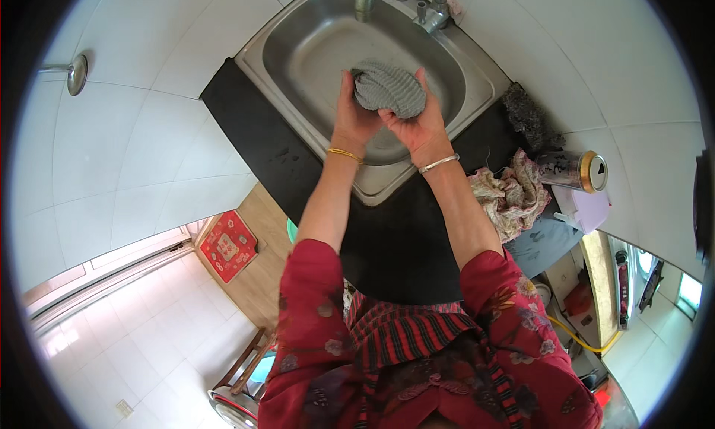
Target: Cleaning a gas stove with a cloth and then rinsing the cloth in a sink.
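A bunched grey ribbed cloth [389, 88] is held over a stainless steel sink [318, 60]. My left hand [356, 113] cups its left side, thumb up along the edge. From the right, my right hand [422, 119] grips it with the fingers curled beneath and the thumb on top. The fingers behind the cloth are hidden. Above the far side of the basin is a metal faucet spout [366, 1], with no water seen running from it.
Black countertop [396, 250] surrounds the sink's near side. To the right lie a dark scouring pad [530, 116], a crumpled patterned rag [511, 191], a drink can [570, 169] on its side and a pale purple plastic container [586, 208]. White tiled walls [184, 43] flank the sink.
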### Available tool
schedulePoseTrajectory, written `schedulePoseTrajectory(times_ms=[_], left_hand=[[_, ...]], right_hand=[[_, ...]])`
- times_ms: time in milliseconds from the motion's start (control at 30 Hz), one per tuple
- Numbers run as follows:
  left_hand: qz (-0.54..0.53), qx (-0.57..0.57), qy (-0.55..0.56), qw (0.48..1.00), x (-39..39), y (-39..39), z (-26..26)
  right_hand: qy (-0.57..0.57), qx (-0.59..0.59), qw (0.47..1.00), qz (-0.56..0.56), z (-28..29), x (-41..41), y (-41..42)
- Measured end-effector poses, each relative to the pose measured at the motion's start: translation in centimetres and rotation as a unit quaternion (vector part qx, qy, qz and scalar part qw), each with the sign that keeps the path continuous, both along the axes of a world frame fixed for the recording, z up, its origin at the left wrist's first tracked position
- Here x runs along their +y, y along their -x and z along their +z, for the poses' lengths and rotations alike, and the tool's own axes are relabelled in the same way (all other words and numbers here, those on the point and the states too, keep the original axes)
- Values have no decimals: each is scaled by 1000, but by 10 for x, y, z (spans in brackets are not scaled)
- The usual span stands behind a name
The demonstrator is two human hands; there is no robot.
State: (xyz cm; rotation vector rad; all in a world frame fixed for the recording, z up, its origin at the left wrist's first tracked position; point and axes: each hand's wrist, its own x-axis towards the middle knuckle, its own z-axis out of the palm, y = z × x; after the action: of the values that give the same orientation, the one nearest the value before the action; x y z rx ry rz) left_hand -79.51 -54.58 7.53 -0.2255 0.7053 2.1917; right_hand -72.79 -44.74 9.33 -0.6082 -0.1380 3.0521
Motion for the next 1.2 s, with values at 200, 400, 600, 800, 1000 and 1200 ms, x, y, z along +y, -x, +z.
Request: schedulePoseTrajectory(times_ms=[200,400,600,800,1000,1200], left_hand=[[29,107,39,993,-11,28,-19],[-50,152,164,973,-20,62,-28],[-71,254,289,920,-21,70,-34],[-127,820,402,388,-17,86,-22],[-190,778,498,332,-2,89,-14],[-193,515,585,596,2,68,-10]], right_hand=[[-57,-74,996,7,24,-18,-16],[-364,-67,908,196,10,-1,-16],[-734,69,642,211,-16,6,7],[-924,95,325,177,-5,12,22],[-953,121,229,155,-11,10,34],[-960,120,189,166,-19,8,27]])
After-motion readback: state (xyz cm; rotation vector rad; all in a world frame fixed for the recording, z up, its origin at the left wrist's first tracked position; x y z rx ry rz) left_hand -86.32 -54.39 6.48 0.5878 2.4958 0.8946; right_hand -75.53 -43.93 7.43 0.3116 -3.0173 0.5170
